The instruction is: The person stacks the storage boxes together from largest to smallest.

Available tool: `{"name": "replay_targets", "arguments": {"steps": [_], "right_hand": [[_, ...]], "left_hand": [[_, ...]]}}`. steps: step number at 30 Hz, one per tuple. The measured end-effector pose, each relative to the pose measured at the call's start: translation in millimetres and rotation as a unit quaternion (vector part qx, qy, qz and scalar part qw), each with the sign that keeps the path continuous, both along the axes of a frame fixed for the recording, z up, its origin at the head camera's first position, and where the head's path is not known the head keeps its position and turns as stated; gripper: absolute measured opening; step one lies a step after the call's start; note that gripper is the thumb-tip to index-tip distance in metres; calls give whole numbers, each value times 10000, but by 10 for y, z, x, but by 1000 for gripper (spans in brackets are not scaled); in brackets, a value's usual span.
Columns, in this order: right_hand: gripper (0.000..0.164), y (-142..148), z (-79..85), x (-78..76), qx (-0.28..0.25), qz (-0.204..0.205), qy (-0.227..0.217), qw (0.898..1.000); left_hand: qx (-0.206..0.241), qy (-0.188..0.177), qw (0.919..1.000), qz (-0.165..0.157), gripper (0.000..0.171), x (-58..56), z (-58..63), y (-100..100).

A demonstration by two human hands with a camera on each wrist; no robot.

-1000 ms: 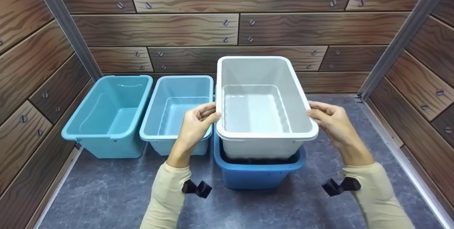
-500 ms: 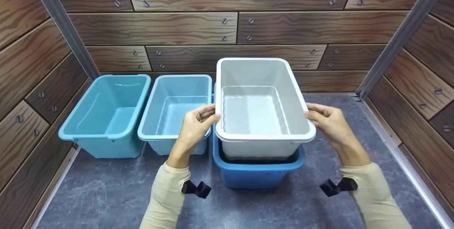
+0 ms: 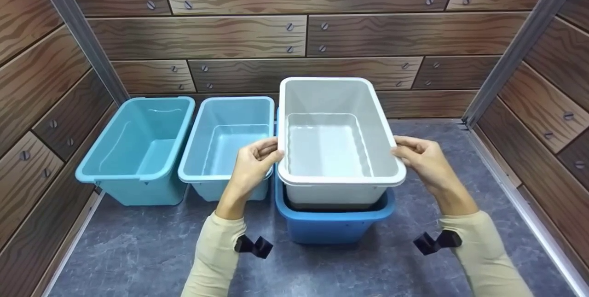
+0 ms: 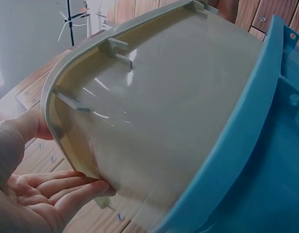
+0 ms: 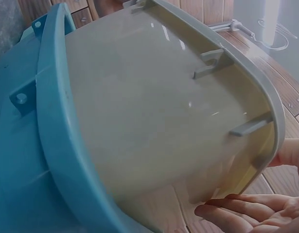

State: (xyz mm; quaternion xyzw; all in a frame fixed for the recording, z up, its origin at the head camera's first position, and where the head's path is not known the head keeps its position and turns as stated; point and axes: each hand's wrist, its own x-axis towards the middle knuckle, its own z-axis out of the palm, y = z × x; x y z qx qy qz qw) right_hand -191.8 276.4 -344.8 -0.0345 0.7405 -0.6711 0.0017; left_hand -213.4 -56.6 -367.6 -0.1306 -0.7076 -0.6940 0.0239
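A light grey plastic bin [image 3: 340,191] sits partly inside a dark blue bin [image 3: 331,230], its rim well above the blue one. My left hand [image 3: 252,168] pinches the grey bin's left rim, thumb on top and fingers underneath. On the opposite rim, my right hand [image 3: 425,163] pinches in the same way. Both wrist views show the grey bin's outer end wall [image 4: 173,92] dipping behind the blue rim [image 5: 66,126]. Fingers [image 4: 66,194] lie under the grey lip in the left wrist view. The grey bin's base is hidden in the blue bin.
Left of the stack stands a light blue bin [image 3: 195,163], close beside it. Farther left is a teal bin [image 3: 152,191] near the side wall. Wood-patterned panels [image 3: 198,37] enclose the dark grey floor [image 3: 152,251] at the back and sides.
The grey bin has moved slightly down, deeper into the blue bin. Both hands have gone down with it, keeping their hold on the rim. The camera view has shifted a little.
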Motion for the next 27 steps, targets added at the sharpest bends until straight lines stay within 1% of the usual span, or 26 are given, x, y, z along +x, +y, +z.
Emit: {"name": "replay_targets", "arguments": {"steps": [7,14,20,27], "right_hand": [[55,-3,-6,-13,136,-34,-76,9999],[55,1,-30,-19,245,-9,-104,9996],[54,-1,-46,-24,396,-37,-60,9992],[52,1,-69,-28,561,-83,-71,9984]], "left_hand": [[-116,27,9999,40,41,-6,-12,-10],[-134,-108,9998,56,41,-5,-39,-19],[-189,-154,9997,21,41,-2,-56,-19],[-209,-190,9996,51,41,-3,-81,-16]]}}
